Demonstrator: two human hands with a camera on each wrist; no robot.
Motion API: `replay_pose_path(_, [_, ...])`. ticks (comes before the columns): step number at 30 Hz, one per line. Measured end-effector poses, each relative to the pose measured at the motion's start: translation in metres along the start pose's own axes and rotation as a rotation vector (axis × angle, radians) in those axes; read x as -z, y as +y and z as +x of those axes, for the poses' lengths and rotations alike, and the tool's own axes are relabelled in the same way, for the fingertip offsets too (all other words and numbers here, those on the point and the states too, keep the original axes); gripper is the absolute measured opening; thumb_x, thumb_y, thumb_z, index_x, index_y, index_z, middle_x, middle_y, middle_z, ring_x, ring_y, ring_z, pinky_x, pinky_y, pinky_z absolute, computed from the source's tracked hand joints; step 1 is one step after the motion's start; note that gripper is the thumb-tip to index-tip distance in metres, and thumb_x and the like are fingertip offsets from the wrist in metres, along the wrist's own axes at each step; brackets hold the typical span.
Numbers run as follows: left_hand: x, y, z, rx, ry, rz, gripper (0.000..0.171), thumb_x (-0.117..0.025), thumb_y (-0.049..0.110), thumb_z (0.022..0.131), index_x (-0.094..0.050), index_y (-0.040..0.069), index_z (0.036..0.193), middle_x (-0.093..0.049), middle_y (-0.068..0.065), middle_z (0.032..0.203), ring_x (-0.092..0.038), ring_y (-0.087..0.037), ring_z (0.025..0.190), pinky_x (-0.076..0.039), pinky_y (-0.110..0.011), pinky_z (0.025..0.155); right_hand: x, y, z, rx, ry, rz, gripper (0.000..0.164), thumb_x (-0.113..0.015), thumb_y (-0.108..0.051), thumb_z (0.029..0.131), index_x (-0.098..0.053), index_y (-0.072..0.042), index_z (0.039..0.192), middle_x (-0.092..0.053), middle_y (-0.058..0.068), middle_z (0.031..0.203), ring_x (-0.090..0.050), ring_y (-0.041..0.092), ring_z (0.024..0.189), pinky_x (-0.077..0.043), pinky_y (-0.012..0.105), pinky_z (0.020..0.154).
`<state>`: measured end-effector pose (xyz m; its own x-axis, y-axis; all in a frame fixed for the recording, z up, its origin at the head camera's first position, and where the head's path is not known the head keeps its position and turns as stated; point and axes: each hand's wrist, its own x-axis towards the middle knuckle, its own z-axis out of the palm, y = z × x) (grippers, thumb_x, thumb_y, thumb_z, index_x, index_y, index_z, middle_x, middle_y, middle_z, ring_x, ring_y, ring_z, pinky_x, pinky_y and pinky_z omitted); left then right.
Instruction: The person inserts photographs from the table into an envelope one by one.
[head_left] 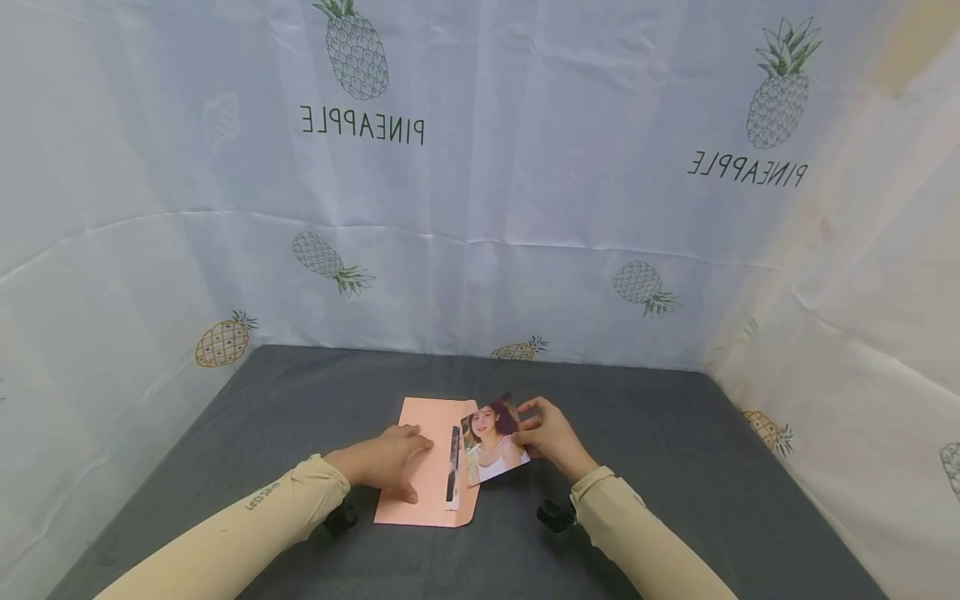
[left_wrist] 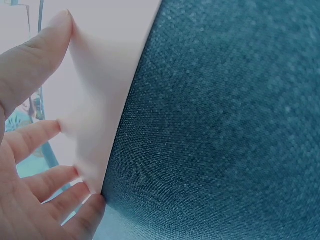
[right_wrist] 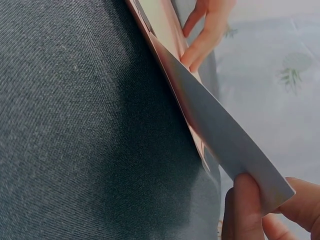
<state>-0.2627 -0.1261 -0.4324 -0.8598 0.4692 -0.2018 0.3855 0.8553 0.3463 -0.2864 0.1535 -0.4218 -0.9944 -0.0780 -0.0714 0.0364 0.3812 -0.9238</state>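
A pink paper envelope (head_left: 429,479) lies flat on the dark cloth. My left hand (head_left: 384,460) rests on it with fingers and thumb spread apart; in the left wrist view those fingertips touch the envelope (left_wrist: 112,45) close to its edge. A printed photo (head_left: 495,446) of a person is pinched at its right side between the thumb and fingers of my right hand (head_left: 555,435). Its pale back (right_wrist: 215,125) shows in the right wrist view, tilted up, with the far end close over the envelope. Along the envelope's right part a narrow dark-and-white strip (head_left: 453,475) shows.
Dark grey cloth (head_left: 615,417) covers the table. White curtains (head_left: 480,183) printed with pineapples hang behind and at both sides. Black wrist devices show beneath the left sleeve (head_left: 247,517) and the right sleeve (head_left: 630,525).
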Motion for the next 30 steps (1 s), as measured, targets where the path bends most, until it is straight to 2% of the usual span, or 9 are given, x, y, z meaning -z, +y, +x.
replay_pose_path(18, [-0.0004,-0.0001,0.0,0.014,-0.003,0.0,0.078,-0.088,0.034,0.067,-0.054,0.013,0.135,-0.037,-0.017,0.151,-0.032,-0.035,0.141,-0.035,-0.051,0.109,-0.0044,-0.0019,-0.0029,0.01,-0.035,0.001,0.044,-0.072,0.008,0.077,-0.055,0.002,0.116,-0.064,0.013,0.083,-0.06,0.017,0.062,-0.054,0.033,0.054])
replay_pose_path(30, [0.0019,0.0026,-0.0028,0.003,-0.003,-0.009,0.077,-0.088,0.031,0.068,-0.054,0.012,0.135,-0.037,-0.018,0.151,-0.032,-0.035,0.141,-0.035,-0.051,0.11,-0.0081,0.0018,-0.0053,0.021,-0.043,-0.046,0.037,-0.073,0.005,0.079,-0.061,0.001,0.114,-0.067,0.011,0.083,-0.064,0.016,0.065,-0.057,0.037,0.057])
